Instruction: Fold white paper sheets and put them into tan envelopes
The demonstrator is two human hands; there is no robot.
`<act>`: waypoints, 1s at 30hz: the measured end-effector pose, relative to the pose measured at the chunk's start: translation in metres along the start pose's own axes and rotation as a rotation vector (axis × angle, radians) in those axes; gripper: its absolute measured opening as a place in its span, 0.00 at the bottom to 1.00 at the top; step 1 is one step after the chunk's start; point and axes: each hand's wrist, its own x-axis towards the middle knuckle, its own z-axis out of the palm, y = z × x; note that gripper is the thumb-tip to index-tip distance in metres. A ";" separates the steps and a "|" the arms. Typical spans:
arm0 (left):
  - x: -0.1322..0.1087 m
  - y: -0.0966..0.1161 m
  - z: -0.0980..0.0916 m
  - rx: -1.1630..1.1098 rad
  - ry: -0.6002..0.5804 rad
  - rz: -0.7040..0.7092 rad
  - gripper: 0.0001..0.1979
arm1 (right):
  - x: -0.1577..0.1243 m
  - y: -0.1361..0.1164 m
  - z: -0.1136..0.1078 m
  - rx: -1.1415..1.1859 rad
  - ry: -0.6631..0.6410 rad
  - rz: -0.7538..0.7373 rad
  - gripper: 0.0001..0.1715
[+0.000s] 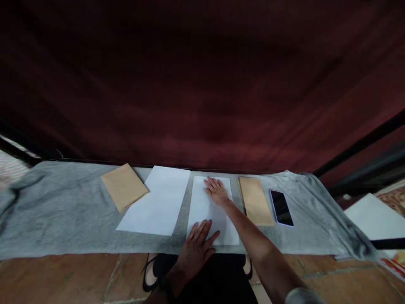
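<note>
A white sheet of paper lies flat in front of me on the grey cloth. My right hand rests palm down near its far edge, fingers spread. Close to the sheet's near left corner, my left hand also lies flat with the fingers apart. Neither hand grips anything. To the left is another white sheet, partly under a brown envelope. Just right of the sheet under my hands sits a small stack of brown envelopes.
A phone with a dark screen lies right of the envelopes. The grey cloth covers the narrow table. Behind it hangs a dark red curtain. Dark bars stand at both sides. A white panel is at the far right.
</note>
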 end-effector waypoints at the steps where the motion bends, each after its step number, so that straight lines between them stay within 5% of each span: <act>1: 0.000 0.000 -0.001 0.009 0.002 0.000 0.34 | 0.003 0.001 -0.001 0.004 -0.009 0.016 0.28; 5: 0.001 0.000 0.000 0.011 -0.004 -0.009 0.35 | -0.006 -0.010 -0.001 0.005 -0.014 0.040 0.29; 10: 0.001 -0.002 0.002 -0.043 0.016 0.008 0.32 | -0.068 -0.033 0.004 0.039 0.020 -0.077 0.29; 20: -0.001 -0.002 -0.002 -0.079 0.026 -0.008 0.29 | -0.193 -0.031 -0.006 -0.029 0.182 0.232 0.34; 25: -0.001 0.006 0.005 -0.099 0.023 -0.097 0.28 | -0.207 -0.031 -0.010 -0.039 0.175 0.239 0.35; 30: 0.025 0.034 0.014 -0.154 0.012 -0.117 0.28 | -0.204 -0.032 -0.012 -0.046 0.152 0.256 0.35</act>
